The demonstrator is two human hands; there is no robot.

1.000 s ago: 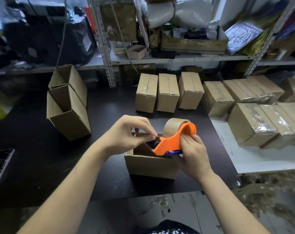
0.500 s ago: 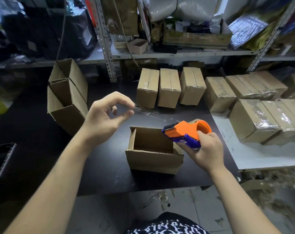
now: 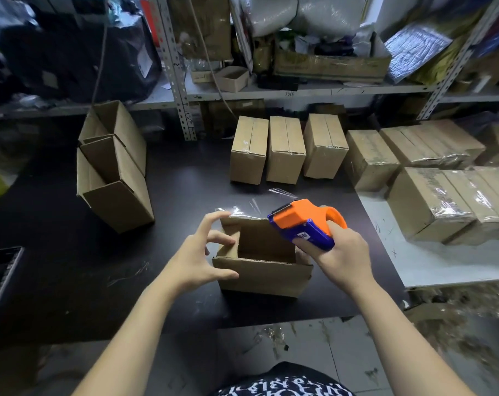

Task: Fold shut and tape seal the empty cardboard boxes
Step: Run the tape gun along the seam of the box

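The open box (image 3: 262, 277) sits on the dark table (image 3: 185, 181) right before me. Clear tape (image 3: 239, 211) runs along its far edge from the dispenser (image 3: 302, 224), which my right hand (image 3: 339, 258) clamps at the box's 2 o'clock. My left hand (image 3: 198, 261) hovers at 9 o'clock, fingers spread apart. Three sealed boxes (image 3: 285, 150) stand at 12 o'clock.
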